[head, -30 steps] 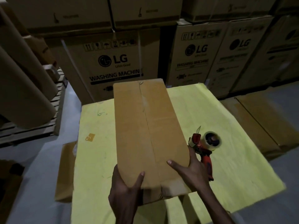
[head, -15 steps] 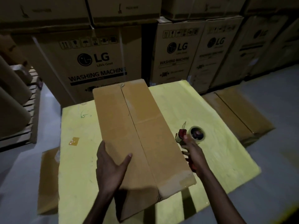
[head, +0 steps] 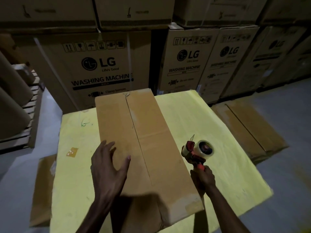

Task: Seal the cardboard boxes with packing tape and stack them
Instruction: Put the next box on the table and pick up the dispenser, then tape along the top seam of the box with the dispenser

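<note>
A long brown cardboard box lies on the yellow table, its two top flaps meeting in a centre seam that runs away from me. My left hand lies with spread fingers on the near left flap. To the right of the box, my right hand grips the red handle of a tape dispenser carrying a roll of clear tape. The dispenser is held just off the box's right edge, above the table.
Tall LG washing machine cartons stand in a wall behind the table. A flattened cardboard box lies on the floor at the right, another cardboard sheet at the left. Cardboard rolls on a wooden pallet stand at the far left.
My right hand left the box, took the tape dispenser by its handle and raised it. My left hand moved from the box's near end onto the left flap.
</note>
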{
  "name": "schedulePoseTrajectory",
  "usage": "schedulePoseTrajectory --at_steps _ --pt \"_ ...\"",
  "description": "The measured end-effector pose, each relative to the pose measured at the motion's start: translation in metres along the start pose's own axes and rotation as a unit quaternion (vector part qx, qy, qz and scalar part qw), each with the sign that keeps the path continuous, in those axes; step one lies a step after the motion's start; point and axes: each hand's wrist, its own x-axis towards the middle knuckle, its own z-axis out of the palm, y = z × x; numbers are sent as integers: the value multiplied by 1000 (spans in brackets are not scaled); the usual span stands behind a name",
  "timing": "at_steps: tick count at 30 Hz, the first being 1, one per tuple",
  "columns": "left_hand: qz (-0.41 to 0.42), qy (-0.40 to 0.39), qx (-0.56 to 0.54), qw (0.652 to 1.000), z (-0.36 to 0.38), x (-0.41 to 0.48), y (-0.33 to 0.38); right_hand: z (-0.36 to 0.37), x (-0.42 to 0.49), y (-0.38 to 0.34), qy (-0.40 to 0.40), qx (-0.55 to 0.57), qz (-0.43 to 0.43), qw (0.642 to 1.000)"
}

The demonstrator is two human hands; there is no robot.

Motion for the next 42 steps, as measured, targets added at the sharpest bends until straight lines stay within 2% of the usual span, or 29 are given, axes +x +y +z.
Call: schedulePoseTrajectory --at_steps 3,7,10,15,18,22,29,32,36,40,42 --pt "28 -12 -102 994 0 -1 36 -18 -10 -27 -7 101 19 995" --pt "-31 -153 -251 955 11 8 76 -48 -30 -61 -44 183 43 981" --pt "-102 -251 -301 914 30 16 97 -63 -61 -84 -49 197 -18 979" --pt "-226 -342 -402 819 40 46 134 -69 -117 -114 -8 119 -177 977" --pt "-261 -334 -424 800 26 66 137 -64 -140 -129 65 25 -283 957" --pt "-283 -349 -426 785 5 71 118 -60 -165 -143 145 -89 -408 897" --pt "-385 -329 -480 717 -19 56 77 -47 -191 -146 166 -157 -532 816" --pt "-415 -301 -497 700 -17 46 64 -39 -197 -144 177 -173 -564 788" --pt "-434 -275 -525 679 -12 37 45 -26 -204 -144 166 -144 -557 801" --pt "-425 -309 -542 656 -12 37 26 -24 -202 -147 142 -120 -530 827" --pt "-397 -323 -526 679 -12 42 22 -27 -200 -151 137 -121 -514 838"
